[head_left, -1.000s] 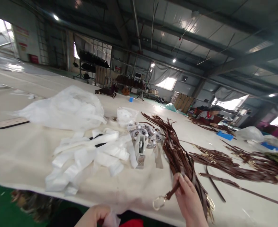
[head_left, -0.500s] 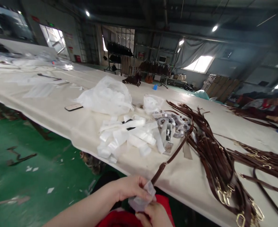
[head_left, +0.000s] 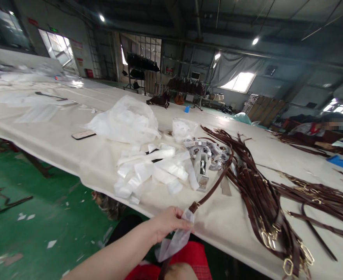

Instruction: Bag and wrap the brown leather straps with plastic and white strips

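My left hand is at the table's near edge, pinching the mouth of a clear plastic sleeve that hangs down over my lap. A brown leather strap runs from the sleeve's mouth up across the table to a big pile of brown straps with gold buckles. The strap's end is inside the sleeve. Only the top of my right hand shows at the bottom edge, below the sleeve; its fingers are hidden.
A heap of white plastic sleeves lies on the cream table, with a metal hand tool, a bulging clear bag and a phone nearby. A co-worker sits at the far right. Green floor lies to the left.
One strap has been drawn from the pile to the table's edge and its end slid into the sleeve. My right hand has dropped from the strap to the bottom edge.
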`<move>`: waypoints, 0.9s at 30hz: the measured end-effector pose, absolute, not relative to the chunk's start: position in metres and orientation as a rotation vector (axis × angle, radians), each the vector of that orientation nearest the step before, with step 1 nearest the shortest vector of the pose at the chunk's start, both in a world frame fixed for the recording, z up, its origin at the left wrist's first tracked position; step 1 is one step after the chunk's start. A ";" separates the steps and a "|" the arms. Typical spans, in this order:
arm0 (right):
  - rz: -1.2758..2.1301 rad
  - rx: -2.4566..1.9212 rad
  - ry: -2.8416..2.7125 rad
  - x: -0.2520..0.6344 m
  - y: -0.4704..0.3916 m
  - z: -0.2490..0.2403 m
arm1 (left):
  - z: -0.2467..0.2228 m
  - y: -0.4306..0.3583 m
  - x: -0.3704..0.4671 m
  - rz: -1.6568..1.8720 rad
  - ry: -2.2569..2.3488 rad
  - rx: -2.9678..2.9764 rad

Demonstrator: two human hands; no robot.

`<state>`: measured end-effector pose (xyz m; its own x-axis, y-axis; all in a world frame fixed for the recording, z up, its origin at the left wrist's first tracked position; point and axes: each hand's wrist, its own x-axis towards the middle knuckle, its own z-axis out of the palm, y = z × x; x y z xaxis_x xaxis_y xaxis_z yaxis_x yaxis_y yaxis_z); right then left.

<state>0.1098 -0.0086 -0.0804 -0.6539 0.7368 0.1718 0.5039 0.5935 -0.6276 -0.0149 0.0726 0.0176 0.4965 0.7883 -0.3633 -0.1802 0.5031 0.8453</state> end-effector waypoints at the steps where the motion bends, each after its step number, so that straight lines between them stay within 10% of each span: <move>1: 0.781 -0.981 -2.408 0.110 -0.009 -0.077 | 0.021 0.075 -0.017 0.674 0.834 0.849; 10: 1.191 -1.218 -1.748 0.176 -0.006 0.015 | 0.040 0.074 -0.076 0.730 0.938 1.151; 27: 1.056 -1.140 -1.094 0.169 0.006 0.035 | 0.025 0.046 -0.069 0.291 1.068 2.195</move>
<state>0.1694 0.0057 0.0345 0.1526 0.9829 0.1030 -0.0689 0.1145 -0.9910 -0.0685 0.0465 0.0250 0.6402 0.7633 -0.0869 0.6138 -0.4402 0.6554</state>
